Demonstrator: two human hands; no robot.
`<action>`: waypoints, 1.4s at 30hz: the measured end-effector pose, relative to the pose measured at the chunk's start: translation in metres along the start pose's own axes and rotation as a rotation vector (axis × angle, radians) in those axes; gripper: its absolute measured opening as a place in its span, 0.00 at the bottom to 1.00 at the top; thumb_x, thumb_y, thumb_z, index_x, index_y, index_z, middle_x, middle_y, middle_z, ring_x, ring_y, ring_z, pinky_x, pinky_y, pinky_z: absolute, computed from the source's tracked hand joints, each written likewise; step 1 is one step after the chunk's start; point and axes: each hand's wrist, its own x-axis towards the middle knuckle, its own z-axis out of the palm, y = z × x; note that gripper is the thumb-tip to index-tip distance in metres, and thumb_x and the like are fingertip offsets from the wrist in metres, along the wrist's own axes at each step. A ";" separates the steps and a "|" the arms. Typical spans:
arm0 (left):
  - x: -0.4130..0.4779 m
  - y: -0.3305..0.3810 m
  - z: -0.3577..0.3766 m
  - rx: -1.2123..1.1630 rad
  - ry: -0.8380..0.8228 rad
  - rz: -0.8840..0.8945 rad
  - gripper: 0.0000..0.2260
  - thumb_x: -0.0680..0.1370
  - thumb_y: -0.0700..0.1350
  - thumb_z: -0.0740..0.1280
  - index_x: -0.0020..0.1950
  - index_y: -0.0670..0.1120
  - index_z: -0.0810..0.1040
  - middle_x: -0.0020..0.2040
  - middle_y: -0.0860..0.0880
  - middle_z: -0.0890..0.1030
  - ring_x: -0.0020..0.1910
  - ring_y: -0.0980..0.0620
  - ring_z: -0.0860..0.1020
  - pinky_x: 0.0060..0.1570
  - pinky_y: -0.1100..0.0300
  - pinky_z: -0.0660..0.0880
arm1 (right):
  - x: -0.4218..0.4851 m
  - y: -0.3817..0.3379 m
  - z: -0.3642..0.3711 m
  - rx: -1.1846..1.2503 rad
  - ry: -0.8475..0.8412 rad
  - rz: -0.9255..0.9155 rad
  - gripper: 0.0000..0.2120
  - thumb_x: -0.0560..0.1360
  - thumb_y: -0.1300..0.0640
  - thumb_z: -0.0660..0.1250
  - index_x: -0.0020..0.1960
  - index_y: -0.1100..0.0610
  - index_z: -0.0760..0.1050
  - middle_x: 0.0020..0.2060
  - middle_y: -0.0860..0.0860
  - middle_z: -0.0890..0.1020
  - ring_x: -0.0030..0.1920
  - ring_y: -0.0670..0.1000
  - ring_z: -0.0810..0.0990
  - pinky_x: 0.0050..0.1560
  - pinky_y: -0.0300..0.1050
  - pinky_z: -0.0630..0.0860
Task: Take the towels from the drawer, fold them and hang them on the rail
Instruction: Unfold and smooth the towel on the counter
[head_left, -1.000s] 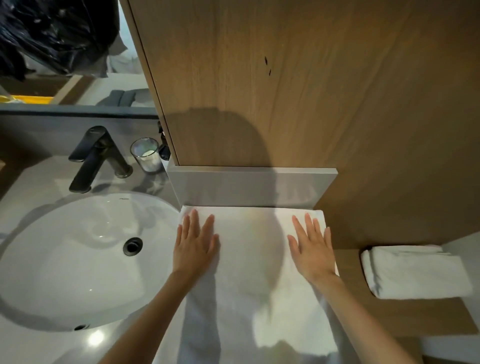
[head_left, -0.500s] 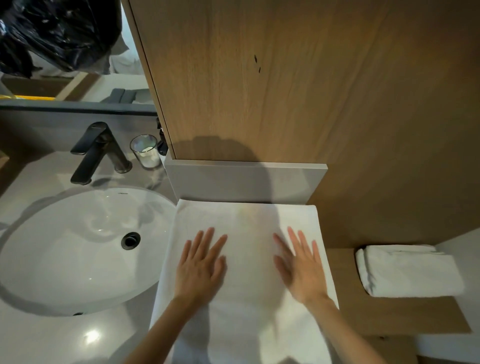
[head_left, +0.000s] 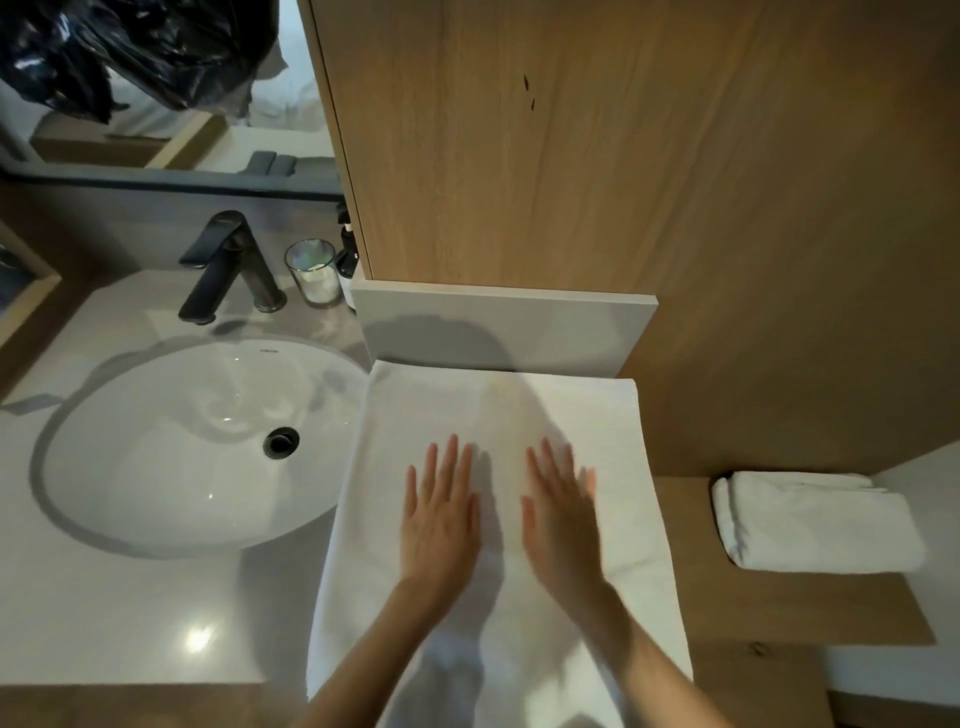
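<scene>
A white towel (head_left: 498, 519) is spread flat on the grey counter (head_left: 104, 597), just right of the oval basin (head_left: 171, 447). Both palms are laid on its middle, side by side: left hand (head_left: 441, 514) and right hand (head_left: 563, 519), fingers straight, nothing gripped. A second towel (head_left: 815, 522), folded and thick, is seen on the wooden shelf (head_left: 779, 608).

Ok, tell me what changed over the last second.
The left hand and right hand, flat on the spread towel, slid from its far edge toward the person and closer together. Nothing was gripped or released. The folded towel stayed on the wooden shelf.
</scene>
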 end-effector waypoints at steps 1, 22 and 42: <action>-0.010 0.008 0.005 -0.013 -0.022 0.005 0.24 0.82 0.50 0.48 0.77 0.45 0.59 0.78 0.46 0.57 0.77 0.43 0.55 0.73 0.49 0.47 | -0.010 -0.017 0.007 -0.011 -0.033 0.012 0.24 0.76 0.58 0.62 0.71 0.58 0.70 0.72 0.56 0.68 0.73 0.61 0.66 0.69 0.66 0.63; -0.085 -0.079 -0.034 0.076 -0.176 -0.027 0.33 0.75 0.61 0.31 0.79 0.52 0.44 0.79 0.50 0.41 0.77 0.51 0.37 0.74 0.53 0.35 | -0.109 0.076 -0.051 -0.186 -0.283 0.345 0.27 0.81 0.41 0.37 0.78 0.43 0.38 0.78 0.48 0.39 0.77 0.55 0.35 0.76 0.62 0.41; -0.169 -0.098 -0.022 0.287 -0.193 0.280 0.36 0.73 0.70 0.57 0.77 0.53 0.60 0.75 0.38 0.63 0.73 0.37 0.63 0.69 0.41 0.62 | -0.180 0.062 -0.046 -0.251 -0.343 0.033 0.36 0.76 0.30 0.45 0.76 0.38 0.33 0.77 0.53 0.34 0.76 0.55 0.31 0.76 0.49 0.38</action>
